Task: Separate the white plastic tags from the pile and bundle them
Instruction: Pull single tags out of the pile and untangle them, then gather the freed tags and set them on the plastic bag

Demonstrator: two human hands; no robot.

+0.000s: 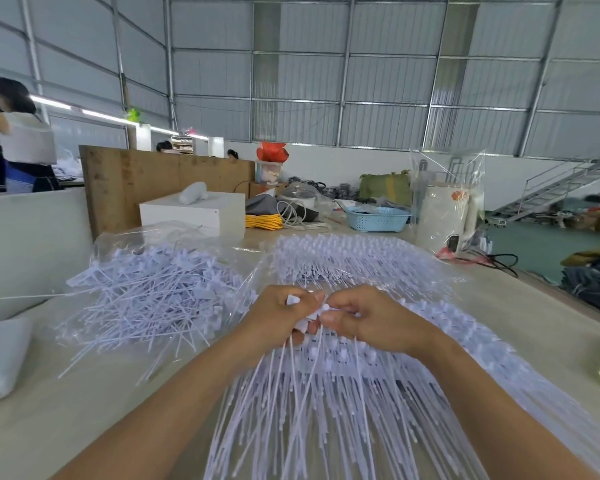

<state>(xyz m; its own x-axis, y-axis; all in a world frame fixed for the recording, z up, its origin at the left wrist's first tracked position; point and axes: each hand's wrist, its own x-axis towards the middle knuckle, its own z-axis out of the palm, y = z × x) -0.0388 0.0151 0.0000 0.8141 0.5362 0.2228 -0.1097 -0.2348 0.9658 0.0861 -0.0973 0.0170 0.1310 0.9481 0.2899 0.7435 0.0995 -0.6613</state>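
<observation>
Your left hand (278, 315) and right hand (364, 318) are together pinching white tags (312, 315) above the aligned pile (326, 393).

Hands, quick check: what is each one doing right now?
Left hand: fingers curled, gripping a small bunch of white tags.
Right hand: pinching the same tag heads.

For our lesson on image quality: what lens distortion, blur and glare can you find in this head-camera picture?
Head view: wide-angle bending curves the wall beams and table edge; the standing person at far left is smeared; the clear bag glints; both hands, left hand and right hand, and the white tags that they pinch look fairly sharp under soft, even light.
</observation>
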